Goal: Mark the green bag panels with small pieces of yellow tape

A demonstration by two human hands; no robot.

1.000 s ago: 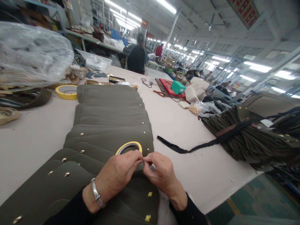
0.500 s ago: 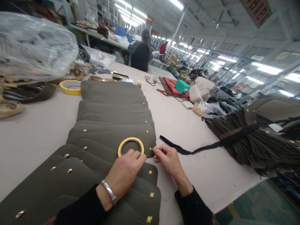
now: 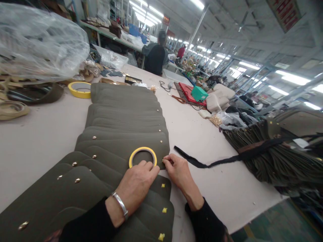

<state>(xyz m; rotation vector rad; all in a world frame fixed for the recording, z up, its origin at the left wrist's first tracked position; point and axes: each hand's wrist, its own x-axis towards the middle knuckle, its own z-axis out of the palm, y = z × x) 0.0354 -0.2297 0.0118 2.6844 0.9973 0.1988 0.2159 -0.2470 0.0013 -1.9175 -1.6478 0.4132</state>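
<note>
A roll of yellow tape (image 3: 131, 159) rests tilted on the overlapping dark olive panels (image 3: 121, 141), its lower edge held by the curled fingers of my left hand (image 3: 138, 181). My right hand (image 3: 178, 171) is closed in a pinch at the panels' right edge, over the spot of a small metal stud. Between its fingertips a tiny bit of yellow tape barely shows. Small yellow tape pieces (image 3: 164, 210) stick to the right edges of the nearer panels. Gold studs (image 3: 77, 180) dot the left side of the stack.
Another yellow tape roll (image 3: 79, 90) lies by the far left corner of the panels. A black strip (image 3: 191, 160) runs right to a pile of olive pieces (image 3: 254, 151). Clear plastic wrap (image 3: 42, 43) bulges at left. A person (image 3: 155, 57) is farther back.
My right fingertips have moved slightly left onto the panel's edge, so the stud there is now covered. My left hand stays on the tape roll. The whole view has shifted a little.
</note>
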